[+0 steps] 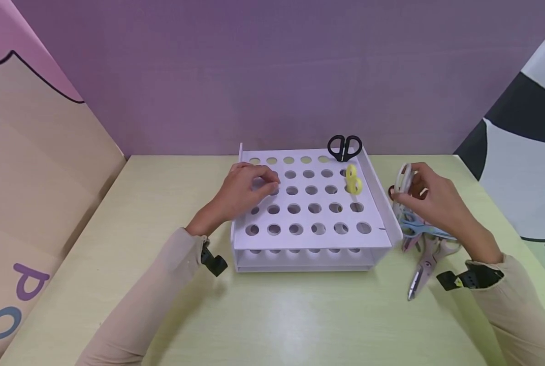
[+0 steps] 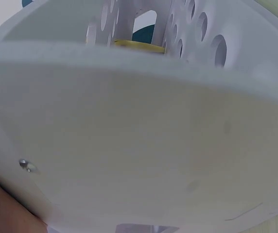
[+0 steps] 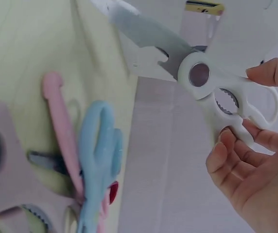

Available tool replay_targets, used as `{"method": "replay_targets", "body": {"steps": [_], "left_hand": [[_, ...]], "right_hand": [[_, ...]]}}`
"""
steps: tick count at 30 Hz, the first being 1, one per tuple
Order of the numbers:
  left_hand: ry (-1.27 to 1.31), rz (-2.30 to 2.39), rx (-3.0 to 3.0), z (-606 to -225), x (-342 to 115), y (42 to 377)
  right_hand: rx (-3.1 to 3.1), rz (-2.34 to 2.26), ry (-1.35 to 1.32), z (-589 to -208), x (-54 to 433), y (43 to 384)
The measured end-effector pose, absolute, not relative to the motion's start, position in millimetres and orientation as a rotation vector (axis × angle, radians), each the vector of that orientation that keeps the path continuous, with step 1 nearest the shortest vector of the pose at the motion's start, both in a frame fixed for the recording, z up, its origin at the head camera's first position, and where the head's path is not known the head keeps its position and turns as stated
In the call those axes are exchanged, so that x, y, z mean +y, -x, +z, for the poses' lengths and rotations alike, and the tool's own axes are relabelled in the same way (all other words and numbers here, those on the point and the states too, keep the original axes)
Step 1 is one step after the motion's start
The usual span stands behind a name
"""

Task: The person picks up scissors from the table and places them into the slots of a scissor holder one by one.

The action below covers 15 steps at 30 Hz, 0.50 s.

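My right hand grips white-handled kitchen scissors by their handles, right of the rack. In the right wrist view, their blades point up and left. My left hand is over the left side of a white rack with rows of round holes. Its fingers are loosely bent, with nothing seen between them. In the left wrist view, the rack's side panel fills most of the picture. Black-handled scissors and yellow-handled scissors stand in holes along the rack's right side.
Right of the rack lies a pile with light blue scissors, pink-handled scissors and larger mauve scissors, whose blades point toward the table's front. The pale table meets a purple wall behind the rack.
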<state>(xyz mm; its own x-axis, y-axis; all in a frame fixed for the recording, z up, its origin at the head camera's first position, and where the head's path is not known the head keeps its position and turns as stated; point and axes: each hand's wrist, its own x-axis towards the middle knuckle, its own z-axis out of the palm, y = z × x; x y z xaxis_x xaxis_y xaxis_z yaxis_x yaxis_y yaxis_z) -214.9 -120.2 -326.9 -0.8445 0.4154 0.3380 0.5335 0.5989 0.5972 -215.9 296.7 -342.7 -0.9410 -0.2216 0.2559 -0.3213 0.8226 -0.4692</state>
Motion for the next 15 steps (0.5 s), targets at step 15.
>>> {"method": "replay_targets", "body": {"steps": [15], "left_hand": [[0.780,-1.083,-2.664,-323,-120,213]], "right_hand": [[-2.600,0.813,-0.409,-322,289,186]]}}
